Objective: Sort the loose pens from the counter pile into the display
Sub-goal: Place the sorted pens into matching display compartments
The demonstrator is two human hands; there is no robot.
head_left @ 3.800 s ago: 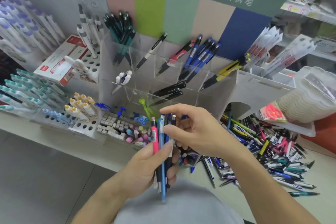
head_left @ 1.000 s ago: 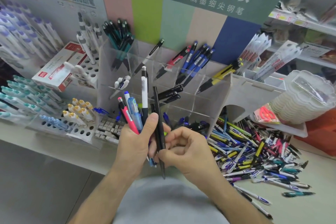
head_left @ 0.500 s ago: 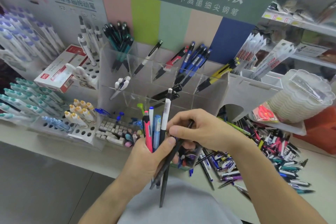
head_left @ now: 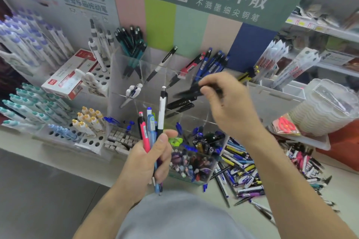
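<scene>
The right hand [head_left: 227,106] has lifted from the left hand [head_left: 149,159] toward the clear display [head_left: 196,120], its grip pinching a black pen [head_left: 189,92] just above two black pens [head_left: 179,104]; the left grip clutches a pen bundle [head_left: 153,124].

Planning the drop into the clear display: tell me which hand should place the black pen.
Right. The right hand already pinches the black pen above the compartment holding other black pens. The left hand is lower and grips a pen bundle.
</scene>
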